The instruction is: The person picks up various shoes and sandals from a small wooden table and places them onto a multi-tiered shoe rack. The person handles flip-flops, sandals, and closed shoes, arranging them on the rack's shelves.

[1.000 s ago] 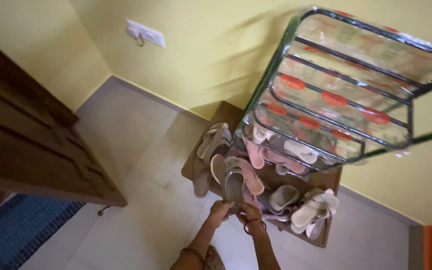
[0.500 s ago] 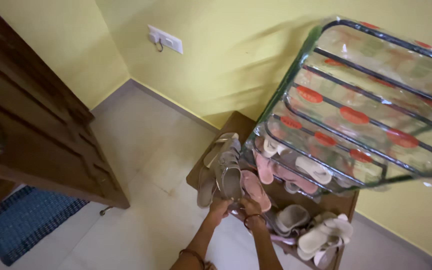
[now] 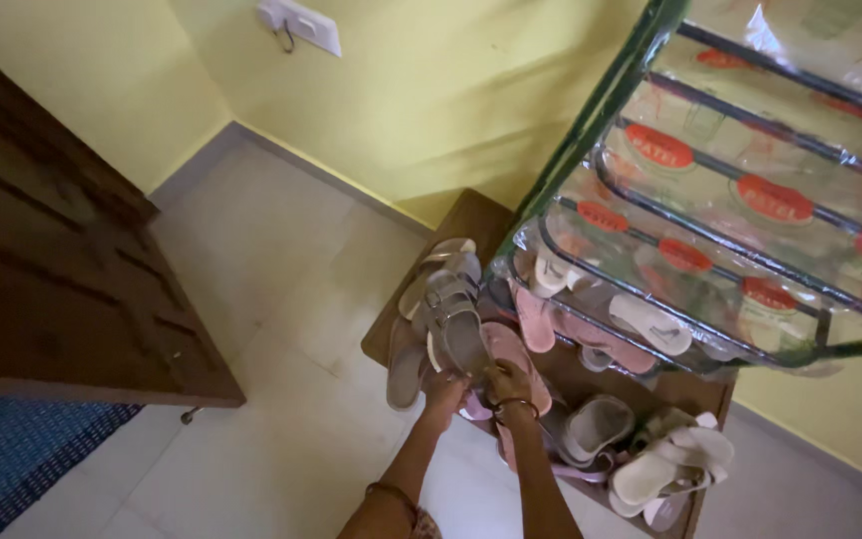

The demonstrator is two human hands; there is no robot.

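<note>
A grey strapped flat sandal (image 3: 454, 321) stood heel-down and tilted in both hands, above the front edge of a low brown wooden shoe stand (image 3: 471, 222). The left hand (image 3: 444, 389) was closed around the sandal's heel end from the left, and the right hand (image 3: 507, 382), wearing a thin bangle at the wrist, was curled shut at the heel end too, against a pink flat sandal (image 3: 511, 355) just beside the grey one; which of the two its fingers gripped could not be told. On the wooden stand lay more grey and beige sandals at the left end, pink ones toward the middle, and a heap of cream strapped sandals (image 3: 670, 464) at the right end. Over the stand's back half hung a black metal wire rack wrapped in clear plastic (image 3: 730, 210). Left of the stand, across the pale tiled floor (image 3: 271, 299), stood a dark brown wooden door (image 3: 62, 289).
</note>
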